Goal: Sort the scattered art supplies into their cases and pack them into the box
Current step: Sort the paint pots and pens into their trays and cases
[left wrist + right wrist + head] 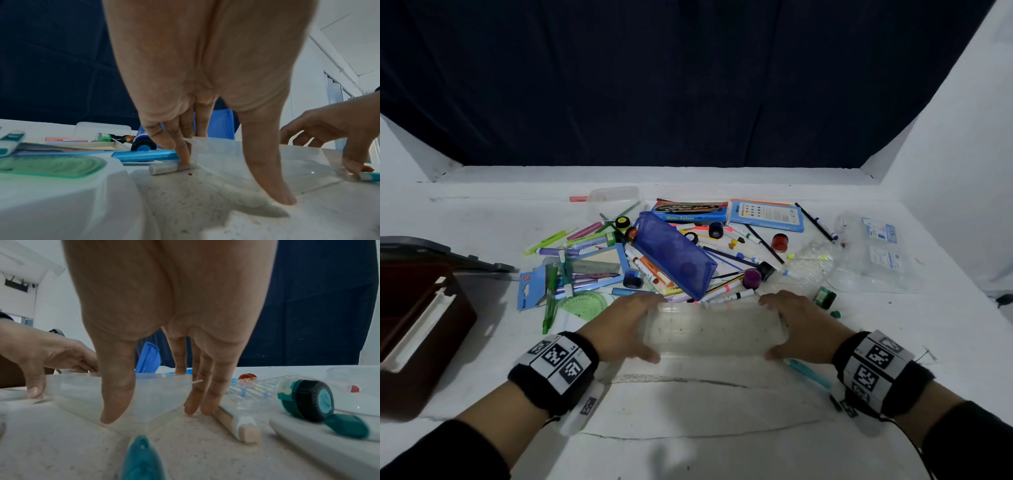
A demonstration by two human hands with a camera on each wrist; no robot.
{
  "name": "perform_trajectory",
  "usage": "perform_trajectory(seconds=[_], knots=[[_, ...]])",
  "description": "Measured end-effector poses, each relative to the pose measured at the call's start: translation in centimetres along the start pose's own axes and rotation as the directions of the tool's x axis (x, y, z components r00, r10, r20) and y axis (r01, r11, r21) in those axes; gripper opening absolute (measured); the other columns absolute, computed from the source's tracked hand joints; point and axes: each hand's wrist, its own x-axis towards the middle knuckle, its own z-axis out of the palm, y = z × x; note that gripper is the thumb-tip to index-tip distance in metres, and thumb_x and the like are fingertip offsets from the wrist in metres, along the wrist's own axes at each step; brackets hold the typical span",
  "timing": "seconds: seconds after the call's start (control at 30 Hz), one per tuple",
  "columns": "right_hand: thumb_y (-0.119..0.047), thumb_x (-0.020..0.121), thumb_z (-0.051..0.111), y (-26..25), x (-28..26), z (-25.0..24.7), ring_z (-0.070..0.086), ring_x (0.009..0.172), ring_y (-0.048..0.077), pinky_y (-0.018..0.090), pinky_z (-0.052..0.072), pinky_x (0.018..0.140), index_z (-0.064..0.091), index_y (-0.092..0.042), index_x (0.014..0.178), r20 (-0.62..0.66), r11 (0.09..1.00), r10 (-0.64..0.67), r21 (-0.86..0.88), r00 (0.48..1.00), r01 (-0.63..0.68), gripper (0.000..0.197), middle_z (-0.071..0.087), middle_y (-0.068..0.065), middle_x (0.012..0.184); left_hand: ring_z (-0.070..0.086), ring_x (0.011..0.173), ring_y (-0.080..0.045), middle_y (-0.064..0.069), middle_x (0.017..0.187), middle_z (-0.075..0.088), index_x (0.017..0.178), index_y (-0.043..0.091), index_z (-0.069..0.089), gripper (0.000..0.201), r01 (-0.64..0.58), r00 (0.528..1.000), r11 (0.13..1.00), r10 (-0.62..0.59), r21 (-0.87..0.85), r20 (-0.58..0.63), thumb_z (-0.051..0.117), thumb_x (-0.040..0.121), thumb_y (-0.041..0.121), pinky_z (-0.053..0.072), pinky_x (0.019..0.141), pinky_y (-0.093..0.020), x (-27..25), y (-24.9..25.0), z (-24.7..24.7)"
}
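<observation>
The clear box (712, 330), 2 ends clamped by left hand (619, 327) and right hand (806, 329), likely for a level lift.
</observation>
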Motion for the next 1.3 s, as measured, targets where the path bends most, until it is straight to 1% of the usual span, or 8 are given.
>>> perform_trajectory(seconds=[0.33,0.43,0.57,0.7,0.9,1.03,1.17,1.3], knots=[[-0.048,0.069,0.083,-0.3,0.2,0.4,0.049,0.116,0.017,0.031,0.043,0.098,0.032,-0.024,0.148,0.028,0.997,-0.021,-0.067,0.999,0.022,0.098,0.049,-0.002,0.132,0.042,0.133,-0.017,0.004,0.148,0.046,0.148,0.027,0.038,0.104,0.049,0.999,0.997,-0.048,0.066,-0.011,0.093,0.061,0.037,0.035,0.112,-0.035,0.4,1.1,0.2],[-0.045,0.071,0.083,-0.1,-0.6,-0.4,0.049,0.114,0.015,0.035,0.042,0.102,0.027,-0.028,0.151,0.025,0.999,-0.038,0.024,0.999,0.038,0.099,0.048,-0.004,0.133,0.041,0.134,-0.017,0.003,0.148,0.046,0.148,0.026,0.037,0.103,0.033,0.999,0.994,-0.034,0.105,0.009,0.091,0.062,0.041,0.034,0.111,-0.033,0.4,1.0,0.1],[-0.046,0.073,0.081,1.7,-3.5,-2.6,0.058,0.1,0.002,0.023,0.049,0.086,0.049,-0.033,0.138,-0.264,0.976,-0.02,0.204,0.964,0.077,0.073,0.053,-0.013,0.124,0.035,0.139,-0.019,0.001,0.153,0.037,0.153,0.027,0.027,0.106,0.011,0.999,0.987,-0.017,0.162,0.031,0.088,0.067,0.044,0.032,0.115,-0.036,0.4,0.9,0.4],[-0.037,0.082,0.076,4.6,-8.1,-3.5,0.06,0.097,0.003,0.021,0.05,0.082,0.063,-0.031,0.12,-0.435,0.985,-0.037,0.136,0.9,0.106,0.041,0.062,-0.018,0.105,0.02,0.146,-0.02,0.003,0.157,0.023,0.155,0.035,0.013,0.106,0.001,0.999,0.961,-0.011,0.276,0.036,0.078,0.074,0.053,0.022,0.116,-0.044,0.1,2.2,0.7],[-0.06,0.085,0.059,8.2,-14.0,0.0,0.048,0.122,0.006,0.025,0.04,0.104,0.051,-0.04,0.134,-0.255,0.999,-0.022,-0.03,0.967,0.015,0.054,0.052,-0.018,0.132,0.019,0.145,-0.015,0.009,0.158,0.021,0.152,0.042,0.019,0.09,-0.118,0.992,0.952,0.123,0.282,0.002,0.039,0.076,0.085,0.021,0.115,-0.043,0.2,5.8,2.4],[-0.067,0.093,0.038,8.7,-14.3,2.9,0.034,0.14,0.014,0.035,0.038,0.111,0.036,-0.042,0.146,-0.13,0.973,-0.088,-0.224,0.988,0.058,0.059,0.036,-0.009,0.154,0.014,0.149,-0.016,0.01,0.163,0.015,0.154,0.043,0.013,0.074,-0.123,0.992,0.932,0.124,0.34,0.018,0.043,0.091,0.069,0.014,0.118,-0.049,1.2,7.8,3.9],[-0.063,0.093,0.031,8.9,-12.7,3.3,0.052,0.122,0.022,0.042,0.051,0.091,0.046,-0.042,0.134,-0.09,0.937,-0.137,-0.335,0.986,0.1,0.049,0.051,-0.001,0.138,0.023,0.146,-0.014,0.012,0.159,0.023,0.152,0.045,0.018,0.07,-0.123,0.992,0.933,0.126,0.339,0.013,0.049,0.092,0.064,0.018,0.111,-0.048,2.0,8.6,3.9],[-0.052,0.091,0.049,10.7,-11.0,2.7,0.062,0.085,0.019,0.032,0.053,0.061,0.062,-0.037,0.113,-0.163,0.908,-0.242,-0.384,0.956,0.164,0.029,0.062,-0.005,0.101,0.032,0.138,-0.01,0.018,0.151,0.032,0.145,0.047,0.028,0.067,-0.119,0.992,0.947,0.124,0.297,0.001,0.057,0.087,0.065,0.022,0.101,-0.043,2.3,8.3,3.6]])
